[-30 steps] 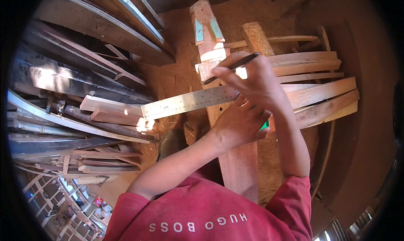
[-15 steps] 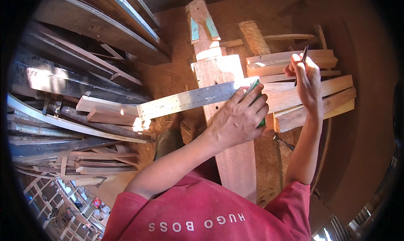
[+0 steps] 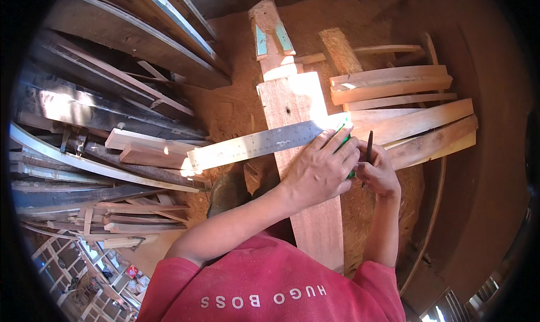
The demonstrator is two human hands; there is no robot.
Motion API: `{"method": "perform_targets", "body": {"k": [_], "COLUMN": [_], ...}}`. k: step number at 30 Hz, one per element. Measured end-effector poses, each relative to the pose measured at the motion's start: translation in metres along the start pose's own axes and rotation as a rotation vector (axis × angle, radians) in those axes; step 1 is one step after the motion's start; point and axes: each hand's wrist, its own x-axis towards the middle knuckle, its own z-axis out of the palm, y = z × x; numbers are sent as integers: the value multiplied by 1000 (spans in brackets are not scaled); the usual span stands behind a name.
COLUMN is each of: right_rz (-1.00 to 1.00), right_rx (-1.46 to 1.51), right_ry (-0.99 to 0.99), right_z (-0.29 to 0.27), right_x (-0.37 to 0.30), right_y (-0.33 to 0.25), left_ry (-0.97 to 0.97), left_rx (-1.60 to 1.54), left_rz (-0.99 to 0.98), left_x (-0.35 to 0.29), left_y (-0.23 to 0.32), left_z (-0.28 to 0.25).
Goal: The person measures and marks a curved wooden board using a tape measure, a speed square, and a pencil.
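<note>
My left hand (image 3: 319, 165) is closed on the green stock of a try square, pressing it to the right edge of a reddish wooden board (image 3: 315, 226). The square's long steel blade (image 3: 253, 146) lies across the board and reaches out past its left edge. Close beside the left fingers, my right hand (image 3: 380, 173) pinches a dark pencil (image 3: 369, 147), which stands nearly upright. Most of the green stock is hidden under the left hand.
Several cut wood pieces (image 3: 433, 122) lie at the right of the board. A narrower plank with light-green strips (image 3: 261, 41) is at the far end. Long boards (image 3: 129, 35) lean at the left, with stacked offcuts (image 3: 140, 218) below them.
My right hand has come down and left with the pencil, right up to my left hand. The square has shifted slightly toward me along the board, my left hand still on it.
</note>
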Motion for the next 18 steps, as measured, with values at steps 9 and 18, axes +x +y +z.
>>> {"method": "perform_targets", "body": {"k": [9, 18], "right_rz": [-69, -33], "right_rx": [-28, -12], "right_ry": [33, -12], "right_z": [6, -3], "right_x": [12, 13], "right_y": [11, 14], "left_ry": [22, 35], "left_rx": [42, 36], "left_rz": [-17, -9], "left_x": [3, 3], "left_y": [2, 1], "left_z": [2, 1]}}
